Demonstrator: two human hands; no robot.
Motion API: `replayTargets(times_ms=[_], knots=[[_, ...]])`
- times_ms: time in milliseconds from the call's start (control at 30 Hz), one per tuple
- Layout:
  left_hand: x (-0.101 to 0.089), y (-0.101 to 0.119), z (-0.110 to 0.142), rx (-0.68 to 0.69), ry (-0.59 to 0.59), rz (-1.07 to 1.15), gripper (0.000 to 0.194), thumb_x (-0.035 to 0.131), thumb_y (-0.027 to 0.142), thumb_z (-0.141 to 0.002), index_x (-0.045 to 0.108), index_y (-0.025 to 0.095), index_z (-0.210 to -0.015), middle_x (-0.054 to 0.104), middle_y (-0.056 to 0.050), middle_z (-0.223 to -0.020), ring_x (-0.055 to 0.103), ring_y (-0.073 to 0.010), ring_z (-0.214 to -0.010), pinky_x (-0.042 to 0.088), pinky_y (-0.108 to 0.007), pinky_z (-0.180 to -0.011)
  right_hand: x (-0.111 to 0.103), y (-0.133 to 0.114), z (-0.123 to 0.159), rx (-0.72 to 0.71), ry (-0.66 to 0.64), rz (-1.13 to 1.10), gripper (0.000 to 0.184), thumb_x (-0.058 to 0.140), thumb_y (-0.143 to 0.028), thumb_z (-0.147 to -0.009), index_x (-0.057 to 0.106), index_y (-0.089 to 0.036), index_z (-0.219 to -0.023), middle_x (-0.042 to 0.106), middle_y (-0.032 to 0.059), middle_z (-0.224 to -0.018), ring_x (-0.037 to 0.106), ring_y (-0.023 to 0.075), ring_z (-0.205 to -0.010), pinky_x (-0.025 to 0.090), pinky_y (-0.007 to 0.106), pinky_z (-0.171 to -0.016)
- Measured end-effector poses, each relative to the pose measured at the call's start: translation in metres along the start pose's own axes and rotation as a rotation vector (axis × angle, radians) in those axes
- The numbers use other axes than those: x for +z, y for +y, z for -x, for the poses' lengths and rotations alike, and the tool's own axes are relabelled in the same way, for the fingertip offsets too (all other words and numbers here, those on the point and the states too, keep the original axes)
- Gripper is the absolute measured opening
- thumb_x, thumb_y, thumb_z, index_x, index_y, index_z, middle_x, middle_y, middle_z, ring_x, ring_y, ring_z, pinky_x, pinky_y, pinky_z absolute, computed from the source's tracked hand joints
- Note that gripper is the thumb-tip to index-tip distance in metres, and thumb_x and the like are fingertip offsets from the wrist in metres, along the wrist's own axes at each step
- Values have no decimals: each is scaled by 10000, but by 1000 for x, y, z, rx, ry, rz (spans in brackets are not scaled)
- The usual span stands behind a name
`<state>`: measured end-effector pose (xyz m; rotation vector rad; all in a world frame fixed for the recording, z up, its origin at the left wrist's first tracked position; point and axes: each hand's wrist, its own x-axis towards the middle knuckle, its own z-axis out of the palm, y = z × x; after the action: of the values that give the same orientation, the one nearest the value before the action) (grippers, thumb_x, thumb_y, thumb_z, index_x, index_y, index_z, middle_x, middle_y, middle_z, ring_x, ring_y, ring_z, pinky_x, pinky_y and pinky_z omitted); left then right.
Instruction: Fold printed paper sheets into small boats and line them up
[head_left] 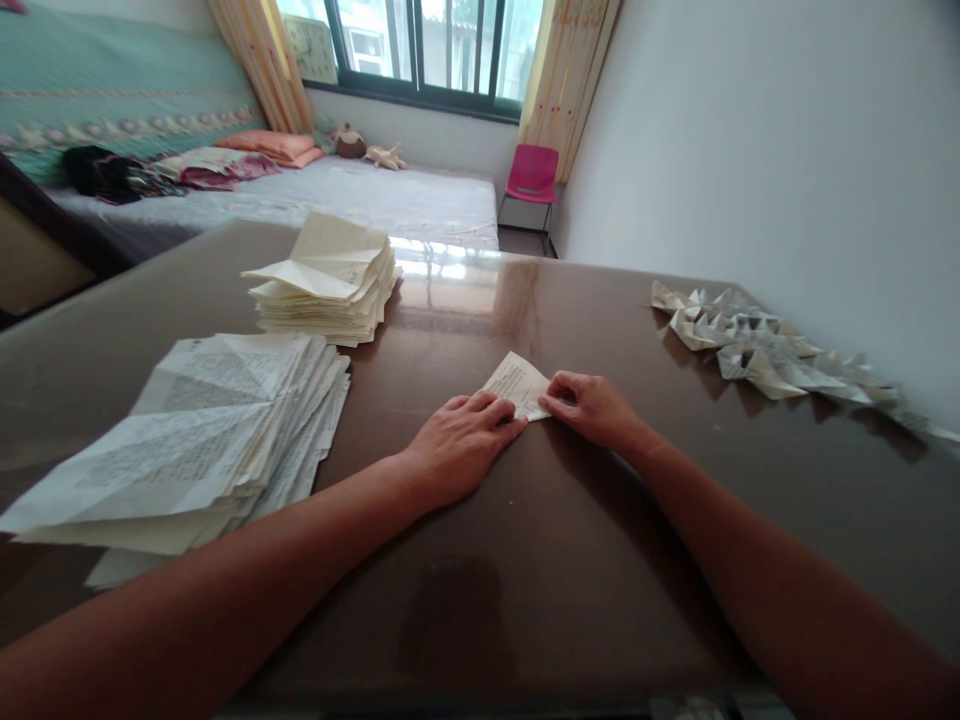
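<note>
A small folded sheet of printed paper [517, 382] lies on the glossy brown table [525, 560], near its middle. My left hand [461, 440] rests flat on the paper's near left edge with fingers stretched over it. My right hand [592, 405] presses the paper's right corner with fingertips drawn together in a pinch. Both forearms reach in from the bottom of the view.
A big pile of printed sheets [202, 440] lies at the left, a second stack of cream sheets [330, 285] behind it. A row of folded paper pieces [757, 345] runs along the right wall. A bed [315, 195] and pink chair [531, 175] stand beyond.
</note>
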<state>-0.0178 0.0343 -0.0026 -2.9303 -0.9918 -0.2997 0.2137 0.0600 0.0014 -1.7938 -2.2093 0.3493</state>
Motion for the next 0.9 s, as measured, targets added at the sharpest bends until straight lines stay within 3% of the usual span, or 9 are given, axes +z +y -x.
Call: replayTargets(times_ms=[233,400,533,767,900], knots=[[-2,1,-2,-9,-13,-15,336,407,286,-961,504,298,-1282,569,-22,-1191,468,-214,-1133,407,-355,-908,4,2,1,-17,66,-26,183,602,-392,-812,628,-223,-875,658,0,-791,566,132,-658,380,239,-597],[-3,2,-1,-11,-20,-31,340,397,290,-964,498,302,-1289,559,-9,-1254,464,-206,-1153,406,-344,-909,1,2,4,-337,178,15,99,583,-288,-859,667,-239,-878,637,27,-904,552,167,-879,405,270,-768],[-2,2,-1,-2,-16,-39,367,385,261,-965,472,305,-1319,530,18,-1336,449,-197,-1187,402,-342,-920,-6,-2,8,-501,48,19,164,546,-331,-900,693,-262,-886,651,22,-898,558,163,-870,393,260,-746],[-1,1,-1,-3,-18,-56,371,388,258,-960,477,296,-1318,531,19,-1350,446,-207,-1200,407,-351,-916,-12,13,3,-392,-149,-159,142,600,-305,-853,696,-206,-818,632,3,-794,539,102,-654,380,214,-621],[-2,1,-1,4,-11,-57,374,406,244,-951,477,297,-1314,535,21,-1344,459,-203,-1183,416,-348,-916,-27,28,3,-329,-193,-106,162,619,-336,-835,723,-215,-808,646,7,-788,545,106,-638,379,218,-597]])
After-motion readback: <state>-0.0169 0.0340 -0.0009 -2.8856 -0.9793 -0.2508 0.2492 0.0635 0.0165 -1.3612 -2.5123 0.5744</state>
